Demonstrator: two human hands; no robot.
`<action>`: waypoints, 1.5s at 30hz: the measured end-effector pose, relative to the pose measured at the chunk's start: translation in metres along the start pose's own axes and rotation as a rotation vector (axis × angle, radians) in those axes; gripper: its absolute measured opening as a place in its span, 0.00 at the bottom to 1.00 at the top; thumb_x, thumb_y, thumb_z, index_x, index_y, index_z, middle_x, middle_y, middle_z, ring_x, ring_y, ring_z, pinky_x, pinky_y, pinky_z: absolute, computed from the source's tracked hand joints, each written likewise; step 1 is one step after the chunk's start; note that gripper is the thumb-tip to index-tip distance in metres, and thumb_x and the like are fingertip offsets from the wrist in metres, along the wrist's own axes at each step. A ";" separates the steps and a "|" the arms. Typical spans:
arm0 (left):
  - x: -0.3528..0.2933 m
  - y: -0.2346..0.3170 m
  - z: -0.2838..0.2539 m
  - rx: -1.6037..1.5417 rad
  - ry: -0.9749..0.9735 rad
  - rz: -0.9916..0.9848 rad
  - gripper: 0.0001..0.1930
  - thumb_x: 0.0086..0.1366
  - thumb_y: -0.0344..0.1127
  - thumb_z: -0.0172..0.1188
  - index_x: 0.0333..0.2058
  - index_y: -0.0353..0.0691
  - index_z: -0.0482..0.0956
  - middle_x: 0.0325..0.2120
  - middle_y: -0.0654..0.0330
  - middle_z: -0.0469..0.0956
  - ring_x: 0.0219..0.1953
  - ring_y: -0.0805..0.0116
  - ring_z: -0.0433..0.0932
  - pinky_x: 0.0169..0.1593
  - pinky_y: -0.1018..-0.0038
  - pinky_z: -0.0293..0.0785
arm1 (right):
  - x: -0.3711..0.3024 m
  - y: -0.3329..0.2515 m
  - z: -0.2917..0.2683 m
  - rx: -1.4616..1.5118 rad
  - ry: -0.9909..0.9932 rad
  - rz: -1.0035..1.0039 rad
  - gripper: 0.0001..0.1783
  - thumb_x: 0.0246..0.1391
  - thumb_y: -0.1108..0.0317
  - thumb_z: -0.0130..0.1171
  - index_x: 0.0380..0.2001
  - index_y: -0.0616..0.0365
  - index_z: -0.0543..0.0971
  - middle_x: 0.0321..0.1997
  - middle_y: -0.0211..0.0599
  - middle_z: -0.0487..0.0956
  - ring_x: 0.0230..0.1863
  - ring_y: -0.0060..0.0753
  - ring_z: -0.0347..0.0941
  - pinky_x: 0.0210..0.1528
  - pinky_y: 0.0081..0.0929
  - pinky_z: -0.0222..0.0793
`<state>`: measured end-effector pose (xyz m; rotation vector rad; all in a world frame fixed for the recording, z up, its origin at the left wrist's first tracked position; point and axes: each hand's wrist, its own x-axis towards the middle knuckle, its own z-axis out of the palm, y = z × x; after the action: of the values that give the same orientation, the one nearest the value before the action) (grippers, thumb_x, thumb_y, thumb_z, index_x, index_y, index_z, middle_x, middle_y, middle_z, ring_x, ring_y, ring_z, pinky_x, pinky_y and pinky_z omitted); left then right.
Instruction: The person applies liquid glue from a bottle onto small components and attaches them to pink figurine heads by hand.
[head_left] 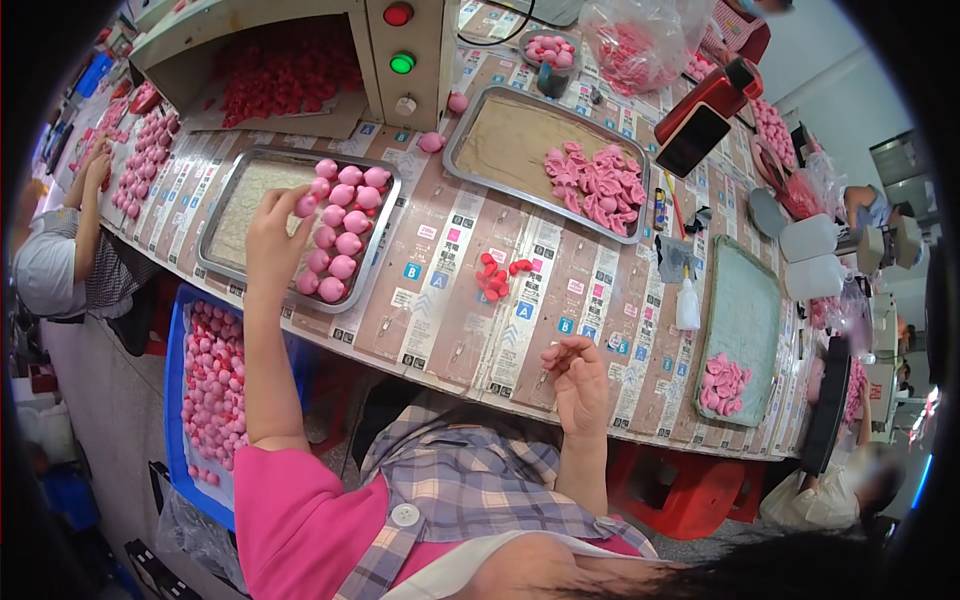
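Note:
My left hand reaches over the metal tray on the left, its fingertips closed round a pink ball. Several other pink balls, some showing red parts, stand in rows along the tray's right side. Close to the table's front edge, my right hand hovers with fingers loosely curled and apart, and I see nothing in it. A small heap of red pieces lies on the patterned table beyond that hand.
A second tray holds pink petal-shaped pieces. A green-lined tray, a white bottle and a phone are on the right. Behind stands an open-fronted box with lights. A blue crate of pink balls is below left.

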<state>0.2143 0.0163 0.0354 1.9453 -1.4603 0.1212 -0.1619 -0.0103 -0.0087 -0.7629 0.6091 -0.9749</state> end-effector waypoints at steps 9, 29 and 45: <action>0.003 -0.035 0.022 0.016 -0.112 -0.058 0.16 0.49 0.25 0.55 0.39 0.39 0.68 0.34 0.54 0.71 0.38 0.55 0.70 0.41 0.66 0.66 | 0.004 0.001 0.009 -0.057 0.013 0.036 0.16 0.51 0.65 0.52 0.41 0.62 0.67 0.35 0.37 0.72 0.39 0.26 0.67 0.44 0.23 0.60; 0.011 0.011 0.006 -0.116 0.036 -0.039 0.14 0.53 0.24 0.53 0.40 0.36 0.71 0.38 0.57 0.72 0.41 0.64 0.72 0.45 0.73 0.65 | 0.084 -0.001 0.034 -1.358 -0.129 -0.445 0.10 0.42 0.69 0.56 0.32 0.54 0.74 0.28 0.36 0.73 0.32 0.37 0.70 0.37 0.28 0.65; 0.112 0.099 0.170 -0.198 -0.374 0.265 0.10 0.53 0.33 0.52 0.35 0.40 0.74 0.32 0.55 0.74 0.37 0.57 0.72 0.40 0.68 0.67 | 0.048 -0.006 0.009 -1.020 0.192 -0.174 0.11 0.45 0.70 0.58 0.34 0.60 0.74 0.28 0.35 0.77 0.30 0.24 0.74 0.32 0.18 0.68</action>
<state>0.1138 -0.1844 0.0044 1.6662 -1.8914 -0.2742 -0.1368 -0.0520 -0.0042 -1.6499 1.2543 -0.8685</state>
